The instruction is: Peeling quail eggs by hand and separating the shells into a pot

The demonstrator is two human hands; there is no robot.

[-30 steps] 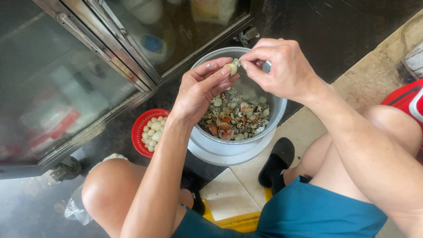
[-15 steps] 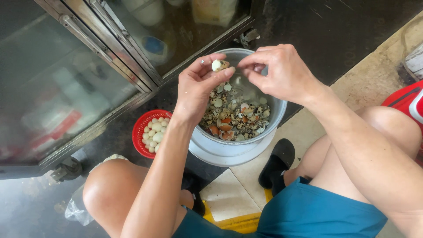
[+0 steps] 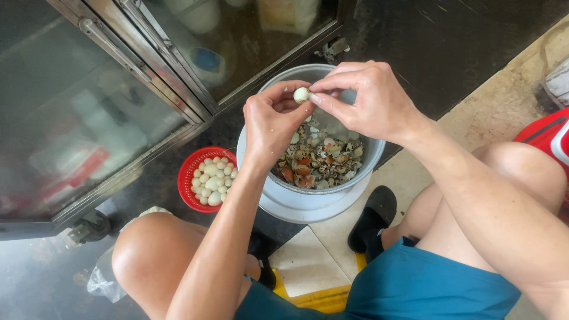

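At the far left stands a glass-fronted cabinet [image 3: 101, 101] with metal door frames, its contents blurred behind the panes. On the dark floor in front of it sits one small red basket [image 3: 188, 178] holding a heap of peeled pale eggs [image 3: 211, 179], too many and too crowded to count exactly. Just beside it to the right stands one grey bucket [image 3: 367, 163], its bottom covered with speckled eggshell pieces [image 3: 317, 161] and a few pale eggs, on a white lid or plate [image 3: 308, 210] that shows under its near edge. Above the bucket the two hands meet: the left hand [image 3: 269, 121] pinches one small white egg [image 3: 301, 94] between thumb and fingertips, and the right hand [image 3: 367, 98] comes in from the right with thumb and forefinger pressed together against the same egg. Lower down, the person's two bare knees frame the bucket, with blue shorts [image 3: 409, 284] between them, and one black sandal [image 3: 370, 219] rests on the pale tile just right of the bucket.
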